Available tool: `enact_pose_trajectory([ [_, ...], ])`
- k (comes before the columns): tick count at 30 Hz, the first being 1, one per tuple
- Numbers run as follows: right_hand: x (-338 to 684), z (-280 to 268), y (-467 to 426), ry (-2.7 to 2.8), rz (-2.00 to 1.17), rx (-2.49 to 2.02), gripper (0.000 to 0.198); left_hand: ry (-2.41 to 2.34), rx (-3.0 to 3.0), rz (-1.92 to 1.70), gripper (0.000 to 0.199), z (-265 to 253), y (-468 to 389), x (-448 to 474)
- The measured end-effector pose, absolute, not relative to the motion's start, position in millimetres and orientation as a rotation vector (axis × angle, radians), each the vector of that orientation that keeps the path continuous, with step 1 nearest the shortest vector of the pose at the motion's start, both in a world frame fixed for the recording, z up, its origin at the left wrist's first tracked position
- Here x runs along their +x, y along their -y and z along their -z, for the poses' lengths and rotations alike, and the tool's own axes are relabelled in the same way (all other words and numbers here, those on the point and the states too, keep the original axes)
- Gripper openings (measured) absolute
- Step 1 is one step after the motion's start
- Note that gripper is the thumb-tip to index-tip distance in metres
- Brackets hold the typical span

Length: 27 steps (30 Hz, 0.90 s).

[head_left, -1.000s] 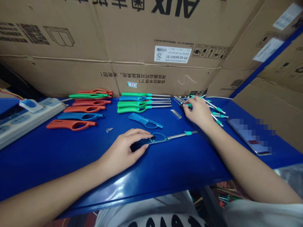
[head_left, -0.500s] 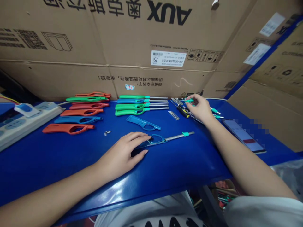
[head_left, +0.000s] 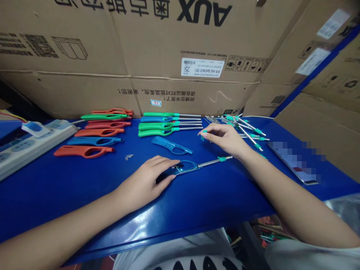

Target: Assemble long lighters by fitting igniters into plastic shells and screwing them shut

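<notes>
My left hand (head_left: pixel 147 182) rests on the table with its fingers and thumb closed around the handle of an opened blue lighter (head_left: pixel 188 165). A metal tube (head_left: pixel 212 162) with a teal collar runs from the lighter's front, and thin wire shows inside. Above and beyond that tube, my right hand (head_left: pixel 228 141) pinches a small teal plastic piece (head_left: pixel 202 138) between thumb and fingers. A separate blue lighter shell half (head_left: pixel 172 145) lies just behind the lighter. Behind my right hand is a loose pile of metal tubes with teal ends (head_left: pixel 249 137), partly hidden.
Several long-nosed lighters (head_left: pixel 156 126) lie in a row at the back. Coloured handle shells (head_left: pixel 81 151) are stacked to the left, near a white power strip (head_left: pixel 50 138). Small metal pins (head_left: pixel 129 157) lie mid-table. A phone (head_left: pixel 292 163) is at right; cardboard (head_left: pixel 152 45) walls the back.
My right hand has moved left and nearer from the parts pile, carrying the small teal piece. It now covers the yellow-black screwdriver's spot. My left hand still holds the blue lighter.
</notes>
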State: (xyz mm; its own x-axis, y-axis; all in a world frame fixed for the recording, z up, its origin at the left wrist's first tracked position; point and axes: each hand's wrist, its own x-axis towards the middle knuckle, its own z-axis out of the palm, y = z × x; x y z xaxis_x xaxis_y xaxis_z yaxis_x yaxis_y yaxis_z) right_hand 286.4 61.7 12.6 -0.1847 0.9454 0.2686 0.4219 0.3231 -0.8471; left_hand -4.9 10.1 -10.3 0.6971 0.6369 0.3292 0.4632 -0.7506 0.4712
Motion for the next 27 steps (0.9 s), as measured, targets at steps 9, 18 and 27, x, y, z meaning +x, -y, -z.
enact_pose_trajectory([
  [9,299,-26,-52,2.02,-1.227,-1.517,0.027,-0.881,2.587,-0.605,0.033,5,-14,-12],
  [18,315,-27,-55,2.606,-0.745,-1.347,0.025,-0.873,2.697,-0.451,0.034,-1,-13,-15],
  [27,283,-25,-39,2.543,-0.699,-1.012,0.018,-0.98,2.529,-0.443,0.025,-5,-9,-12],
])
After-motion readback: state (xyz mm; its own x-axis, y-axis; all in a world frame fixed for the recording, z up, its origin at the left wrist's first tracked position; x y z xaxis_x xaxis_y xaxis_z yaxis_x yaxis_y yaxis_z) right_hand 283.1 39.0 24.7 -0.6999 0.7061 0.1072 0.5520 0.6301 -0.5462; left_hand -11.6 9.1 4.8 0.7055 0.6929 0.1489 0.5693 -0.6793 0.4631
